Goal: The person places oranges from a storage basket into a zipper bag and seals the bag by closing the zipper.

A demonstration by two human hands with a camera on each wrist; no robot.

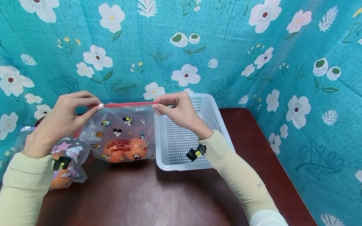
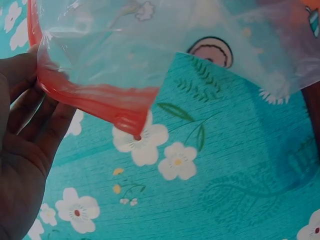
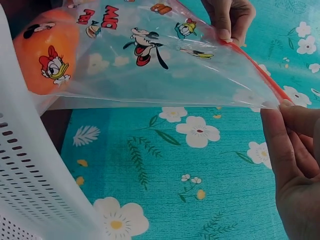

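Observation:
A clear zip bag (image 1: 125, 129) printed with cartoon figures hangs upright between both hands, its red zip strip stretched along the top. Orange round fruits (image 1: 136, 148) lie in its bottom; their exact kind is blurred by the print. My left hand (image 1: 63, 118) pinches the strip near the bag's left end, and in the left wrist view a red end of the strip (image 2: 132, 120) sticks out past the fingers. At the other top corner, my right hand (image 1: 181, 111) pinches the strip between thumb and fingers, as the right wrist view also shows.
A white perforated basket (image 1: 181, 143) stands just right of the bag, under my right forearm. Another printed bag (image 1: 72, 153) with orange fruit sits at the left, partly behind my left wrist. The dark brown table (image 1: 157, 203) meets a flowered teal cloth (image 1: 162, 43) behind.

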